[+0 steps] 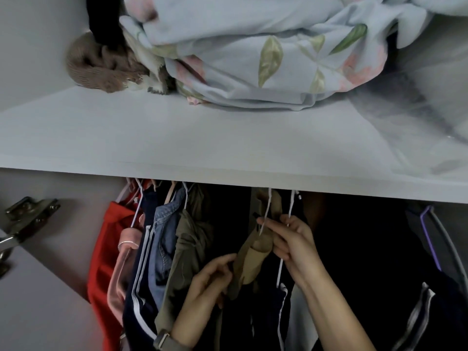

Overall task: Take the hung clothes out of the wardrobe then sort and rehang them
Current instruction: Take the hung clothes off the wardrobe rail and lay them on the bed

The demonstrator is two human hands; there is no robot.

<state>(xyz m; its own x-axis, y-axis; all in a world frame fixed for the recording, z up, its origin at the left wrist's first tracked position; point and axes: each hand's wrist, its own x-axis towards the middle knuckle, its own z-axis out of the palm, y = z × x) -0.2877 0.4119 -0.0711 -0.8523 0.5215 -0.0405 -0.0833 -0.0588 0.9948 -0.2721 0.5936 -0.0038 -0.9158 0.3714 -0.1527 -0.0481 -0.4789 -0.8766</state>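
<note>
Under the shelf [202, 153], the right hand [291, 244] pinches a white hanger [264, 219] in a curled grip; the left hand [210, 279] grips the tan garment [249, 262] hanging from it, both forearms reaching upward.

A home bedroom wardrobe: hung clothes [162, 239] below a shelf [177, 138] holding bedding [253, 59].
</note>
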